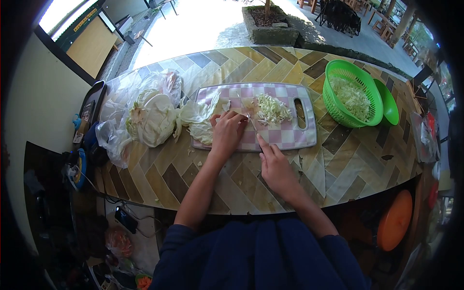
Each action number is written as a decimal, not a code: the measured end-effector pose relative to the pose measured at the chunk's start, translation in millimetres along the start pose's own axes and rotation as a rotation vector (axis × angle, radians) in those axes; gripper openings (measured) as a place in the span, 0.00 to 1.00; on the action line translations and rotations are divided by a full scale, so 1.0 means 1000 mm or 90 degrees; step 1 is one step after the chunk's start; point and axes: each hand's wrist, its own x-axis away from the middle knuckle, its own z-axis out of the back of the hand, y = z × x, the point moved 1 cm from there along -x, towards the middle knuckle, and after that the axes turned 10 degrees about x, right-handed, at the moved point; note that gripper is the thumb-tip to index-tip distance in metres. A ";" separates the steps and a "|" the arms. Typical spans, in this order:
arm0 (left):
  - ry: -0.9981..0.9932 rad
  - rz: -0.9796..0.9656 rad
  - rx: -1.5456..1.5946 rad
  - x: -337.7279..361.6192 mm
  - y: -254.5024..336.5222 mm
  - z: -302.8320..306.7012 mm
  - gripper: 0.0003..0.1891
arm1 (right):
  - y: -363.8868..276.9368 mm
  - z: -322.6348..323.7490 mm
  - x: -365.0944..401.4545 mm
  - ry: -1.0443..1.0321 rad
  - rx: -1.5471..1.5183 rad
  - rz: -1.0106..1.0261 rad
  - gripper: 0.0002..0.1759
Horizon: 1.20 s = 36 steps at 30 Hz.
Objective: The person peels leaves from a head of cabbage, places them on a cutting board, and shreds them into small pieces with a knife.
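A pink-and-white checked cutting board [285,137] lies on the patterned table. My right hand [276,166] is wrapped round the handle of a knife [253,126], whose blade points up and left. Just left of the blade, my left hand [228,129] presses with bent fingers on pale cabbage, partly hidden beneath them. Loose cabbage leaves [199,113] cover the board's left end. A small heap of shredded cabbage [273,109] sits right of the blade, near the board's handle hole.
Left of the board are a cut cabbage [153,121] and clear plastic bags [116,140]. To the right, a green basket [330,99] holds shredded cabbage, with a green bowl [390,104] beside it. An orange round object [395,220] is below the table at right.
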 end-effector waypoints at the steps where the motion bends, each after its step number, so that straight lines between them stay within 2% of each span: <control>1: 0.001 -0.001 -0.001 0.000 0.000 -0.001 0.08 | -0.001 0.000 -0.001 -0.007 0.009 -0.007 0.30; 11: -0.004 0.002 0.003 -0.001 -0.001 0.000 0.07 | 0.004 -0.014 -0.035 0.006 0.060 0.004 0.31; 17: 0.001 -0.020 -0.004 0.001 0.002 -0.006 0.07 | 0.024 -0.005 -0.029 0.068 -0.018 0.044 0.30; 20: 0.010 -0.007 -0.007 0.000 0.003 -0.004 0.06 | 0.014 0.007 -0.016 0.019 -0.038 0.022 0.29; 36: 0.007 -0.016 -0.002 0.000 0.004 -0.007 0.07 | 0.008 0.006 -0.003 -0.010 -0.008 0.013 0.29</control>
